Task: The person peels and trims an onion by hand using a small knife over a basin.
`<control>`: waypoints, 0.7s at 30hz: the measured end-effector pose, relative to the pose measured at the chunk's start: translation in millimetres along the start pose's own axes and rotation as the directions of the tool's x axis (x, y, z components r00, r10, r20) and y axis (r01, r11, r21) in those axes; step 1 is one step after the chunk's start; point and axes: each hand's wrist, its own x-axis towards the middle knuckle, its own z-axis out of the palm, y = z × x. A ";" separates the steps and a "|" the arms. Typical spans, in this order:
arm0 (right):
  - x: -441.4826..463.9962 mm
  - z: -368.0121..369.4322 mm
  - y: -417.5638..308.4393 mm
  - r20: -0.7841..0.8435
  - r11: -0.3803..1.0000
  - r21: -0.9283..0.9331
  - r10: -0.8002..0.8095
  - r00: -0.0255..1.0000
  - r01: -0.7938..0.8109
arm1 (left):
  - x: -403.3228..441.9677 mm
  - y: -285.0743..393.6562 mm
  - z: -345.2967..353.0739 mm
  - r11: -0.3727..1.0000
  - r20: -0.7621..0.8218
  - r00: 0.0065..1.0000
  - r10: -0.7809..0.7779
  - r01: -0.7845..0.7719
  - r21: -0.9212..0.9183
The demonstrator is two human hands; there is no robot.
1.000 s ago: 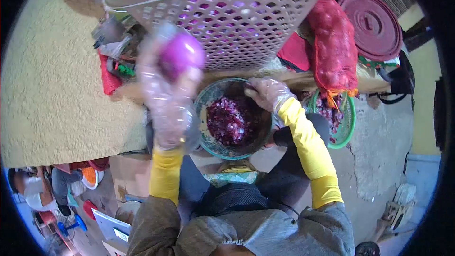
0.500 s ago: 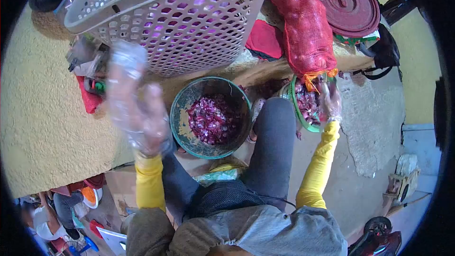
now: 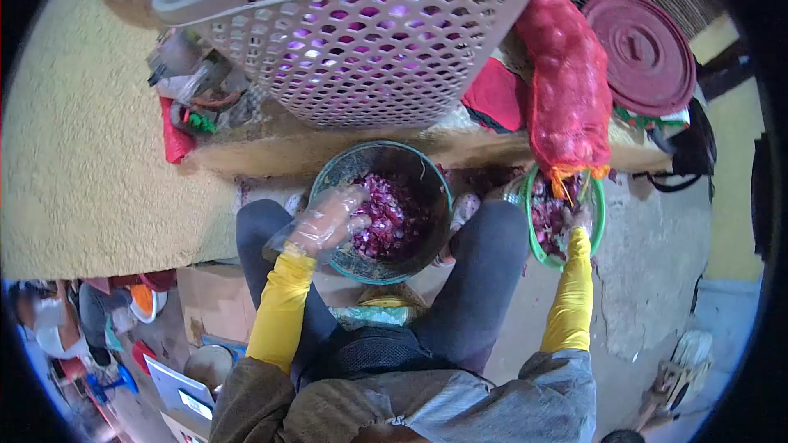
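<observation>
My left hand (image 3: 327, 220), in a clear plastic glove, is over the left side of a dark green bucket (image 3: 327, 176) between my knees. Its thumb and fingers are apart, with the tips at the chopped red onion (image 3: 386, 217) inside. On the right, my right hand (image 3: 579, 220), also gloved, reaches into a green-rimmed basket (image 3: 601, 217) with purple onion pieces or skins in it. The right fingers are blurred and partly hidden, so what they hold does not show. A red mesh sack of onions (image 3: 566, 86) overhangs this basket, its orange tied end (image 3: 566, 174) near the hand.
A large grey perforated crate (image 3: 369, 41) with purple contents stands on the ledge ahead. A maroon lid (image 3: 639, 53) and a red cloth (image 3: 497, 97) lie to its right. Bags and small items (image 3: 193, 82) sit left. Another person (image 3: 61, 328) is at lower left.
My left hand has come down from above the ledge to the onion in the bucket. My right hand remains at the basket, slightly lower in it. The whole view has shifted.
</observation>
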 end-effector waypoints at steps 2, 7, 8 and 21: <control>0.2 -10.1 -15.8 0.104 0.990 -0.110 0.102 0.989 -0.090 | 8.0 -12.0 12.8 1.000 0.084 0.996 0.006 -0.008 0.026; 51.3 4.3 37.9 0.251 0.989 -0.144 0.051 0.967 -0.014 | 9.4 -2.9 8.1 0.998 0.118 0.993 0.019 -0.012 -0.059; 62.4 5.4 45.1 0.350 0.997 -0.073 0.035 0.936 -0.010 | 8.8 -3.5 7.6 0.998 0.112 0.994 0.002 0.005 -0.061; -18.3 -7.4 -4.0 0.226 0.932 0.099 0.321 0.920 -0.349 | 20.9 -2.9 4.3 0.998 0.201 0.980 0.011 0.001 -0.058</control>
